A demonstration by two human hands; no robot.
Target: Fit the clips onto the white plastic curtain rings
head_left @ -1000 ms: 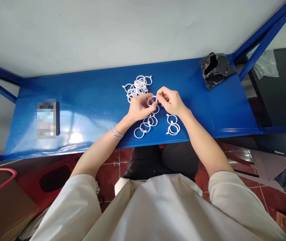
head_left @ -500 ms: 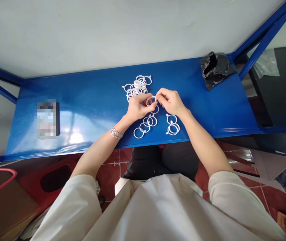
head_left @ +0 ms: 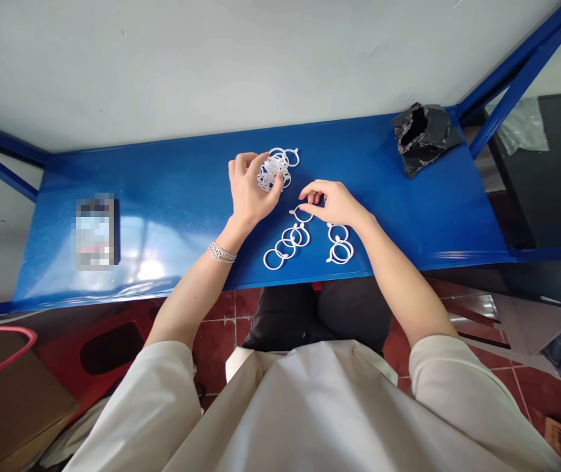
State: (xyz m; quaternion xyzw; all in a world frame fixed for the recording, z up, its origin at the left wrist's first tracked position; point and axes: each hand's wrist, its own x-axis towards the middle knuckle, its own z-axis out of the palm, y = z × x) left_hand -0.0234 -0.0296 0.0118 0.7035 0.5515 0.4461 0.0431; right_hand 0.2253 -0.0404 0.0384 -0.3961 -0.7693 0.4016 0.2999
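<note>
On the blue shelf (head_left: 172, 196) lies a pile of white plastic rings (head_left: 276, 168) near the back. My left hand (head_left: 248, 190) reaches into this pile, fingers curled around some rings. My right hand (head_left: 332, 202) hovers to the right and pinches a single white ring (head_left: 302, 214) that tops a linked chain of rings (head_left: 285, 242) running toward the front edge. A second small cluster of linked rings (head_left: 339, 244) lies just under my right wrist.
A crumpled black plastic bag (head_left: 423, 134) sits at the shelf's back right. A blurred phone-like object (head_left: 94, 231) lies at the left. Blue frame posts (head_left: 511, 72) rise at the right. The wall stands right behind the shelf; red floor tiles show below.
My left hand let go of the ring held between both hands and moved back-left into the loose pile. My right hand lowered that ring to the top of the chain.
</note>
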